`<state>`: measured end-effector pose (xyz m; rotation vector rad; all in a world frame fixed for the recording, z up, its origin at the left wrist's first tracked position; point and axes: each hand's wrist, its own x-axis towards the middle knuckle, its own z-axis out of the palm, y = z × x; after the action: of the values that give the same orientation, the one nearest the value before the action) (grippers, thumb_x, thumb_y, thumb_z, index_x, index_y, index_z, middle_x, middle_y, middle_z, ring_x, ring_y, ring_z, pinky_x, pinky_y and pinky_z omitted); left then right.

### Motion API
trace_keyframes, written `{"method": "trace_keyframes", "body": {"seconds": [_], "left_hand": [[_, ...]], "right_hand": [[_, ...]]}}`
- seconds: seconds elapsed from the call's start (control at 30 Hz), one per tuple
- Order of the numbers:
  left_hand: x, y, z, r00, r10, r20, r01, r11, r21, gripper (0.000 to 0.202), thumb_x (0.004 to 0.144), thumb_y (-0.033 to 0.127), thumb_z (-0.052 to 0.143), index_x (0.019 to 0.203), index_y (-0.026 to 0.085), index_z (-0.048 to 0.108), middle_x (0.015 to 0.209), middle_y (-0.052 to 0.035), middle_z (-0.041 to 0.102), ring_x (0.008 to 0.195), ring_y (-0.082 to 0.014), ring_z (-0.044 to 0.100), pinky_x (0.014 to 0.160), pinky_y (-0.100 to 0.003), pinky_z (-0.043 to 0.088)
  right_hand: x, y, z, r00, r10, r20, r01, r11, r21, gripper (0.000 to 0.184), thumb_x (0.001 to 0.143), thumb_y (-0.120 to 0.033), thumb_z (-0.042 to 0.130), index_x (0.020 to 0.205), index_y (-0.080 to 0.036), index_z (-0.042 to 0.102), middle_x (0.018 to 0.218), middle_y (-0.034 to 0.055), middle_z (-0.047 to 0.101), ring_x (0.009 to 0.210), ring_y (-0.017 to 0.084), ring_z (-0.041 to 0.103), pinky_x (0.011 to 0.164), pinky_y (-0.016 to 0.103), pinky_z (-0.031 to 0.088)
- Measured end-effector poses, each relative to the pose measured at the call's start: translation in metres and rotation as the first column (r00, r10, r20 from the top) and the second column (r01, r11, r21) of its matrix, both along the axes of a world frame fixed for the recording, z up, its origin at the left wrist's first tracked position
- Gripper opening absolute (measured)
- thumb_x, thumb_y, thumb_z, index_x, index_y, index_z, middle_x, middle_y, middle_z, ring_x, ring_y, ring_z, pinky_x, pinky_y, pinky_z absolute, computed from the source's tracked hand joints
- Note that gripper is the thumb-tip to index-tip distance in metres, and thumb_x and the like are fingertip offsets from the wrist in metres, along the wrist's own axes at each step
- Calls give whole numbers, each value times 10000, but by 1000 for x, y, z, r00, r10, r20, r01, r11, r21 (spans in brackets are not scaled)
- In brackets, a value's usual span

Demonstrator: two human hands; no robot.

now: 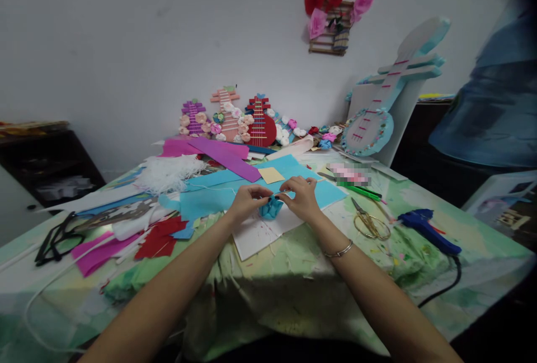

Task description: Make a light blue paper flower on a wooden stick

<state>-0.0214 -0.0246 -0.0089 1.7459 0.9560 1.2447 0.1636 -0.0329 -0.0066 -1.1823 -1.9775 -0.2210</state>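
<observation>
A small blue crumpled paper flower (271,208) hangs between my two hands, above a white board (258,238). The fingertips of my left hand (250,204) pinch its upper left edge. My right hand (299,197) pinches the upper right edge, its other fingers curled above. Light blue paper sheets (205,202) lie under and behind my hands, with a small yellow paper square (271,175) on them. Gold-handled scissors (370,223) rest to the right of my right hand. How the flower is fixed together is too small to tell.
A blue glue gun (430,232) with a black cord lies at the right. Black glasses (59,240), red paper pieces (161,238) and white shredded paper (170,173) are at the left. Small decorated lutes (260,128) and a large white lute (369,128) stand at the back.
</observation>
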Motion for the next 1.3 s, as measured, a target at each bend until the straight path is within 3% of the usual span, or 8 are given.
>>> {"method": "trace_keyframes", "body": {"seconds": [0.2, 0.4, 0.93, 1.1, 1.3], "left_hand": [[0, -3, 4, 985, 112, -133, -90, 983, 160, 142, 623, 223, 691, 734, 138, 720, 728, -66, 711, 659, -163, 628, 616, -253, 486], [0, -6, 7, 963, 141, -232, -75, 960, 271, 101, 633, 176, 664, 708, 159, 729, 716, -58, 707, 665, -156, 616, 635, -245, 473], [1, -11, 13, 927, 220, -305, -94, 920, 379, 37, 622, 160, 664, 655, 171, 679, 682, -35, 692, 650, -148, 601, 650, -246, 464], [0, -7, 8, 932, 267, -244, -164, 913, 373, 103, 592, 202, 718, 677, 168, 669, 708, -34, 657, 614, -129, 573, 594, -230, 462], [0, -6, 7, 947, 227, -229, -118, 905, 409, 57, 630, 217, 700, 647, 164, 689, 722, -52, 625, 651, -126, 566, 608, -226, 465]], "right_hand": [[-1, -3, 3, 998, -33, 50, 30, 997, 68, 113, 808, -302, 548, 821, -195, 583, 801, 21, 637, 821, 177, 498, 812, 353, 172], [-3, -9, 7, 993, -22, 115, 8, 993, 118, 150, 824, -295, 542, 720, -192, 574, 767, 11, 631, 793, 161, 471, 828, 358, 154], [-5, -9, 5, 978, -54, 201, 15, 982, 189, 211, 874, -294, 462, 731, -194, 581, 774, 25, 616, 820, 170, 451, 846, 377, 144], [-5, -9, 5, 976, -74, 204, 34, 981, 189, 216, 868, -308, 471, 721, -193, 580, 772, 26, 615, 819, 172, 449, 841, 374, 147], [-5, -10, 7, 974, -81, 212, 42, 982, 186, 224, 869, -313, 463, 721, -196, 583, 770, 33, 609, 816, 177, 446, 841, 374, 150]]}}
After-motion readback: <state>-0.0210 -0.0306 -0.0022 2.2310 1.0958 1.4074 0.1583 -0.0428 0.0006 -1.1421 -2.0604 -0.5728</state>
